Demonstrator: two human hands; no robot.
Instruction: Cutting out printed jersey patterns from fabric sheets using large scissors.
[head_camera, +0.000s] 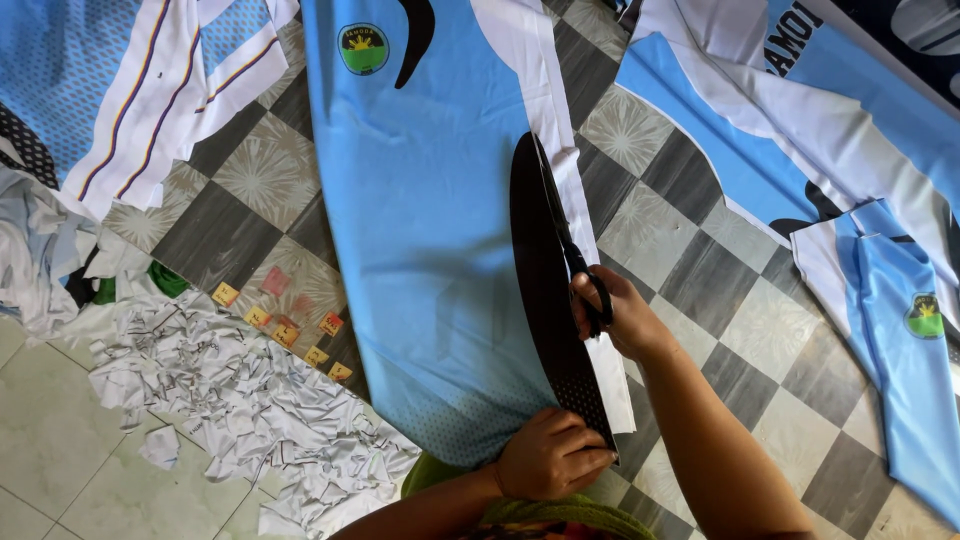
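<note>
I see two bare forearms reaching up from the bottom edge, with no sleeves, watch or bracelets on them. The left hand (548, 455) and the right hand (617, 318) wear no gloves and no rings that I can make out. Below them shows an olive-green knitted garment (560, 512) with a patterned patch.

Checkered floor mat (690, 290) carries blue printed fabric (430, 230), white scraps (240, 400), small tags (285, 325).

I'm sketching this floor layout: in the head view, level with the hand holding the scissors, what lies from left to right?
White fabric scraps → small paper tags → blue fabric panel → scissors in the right hand → checkered floor → smaller blue piece.
</note>
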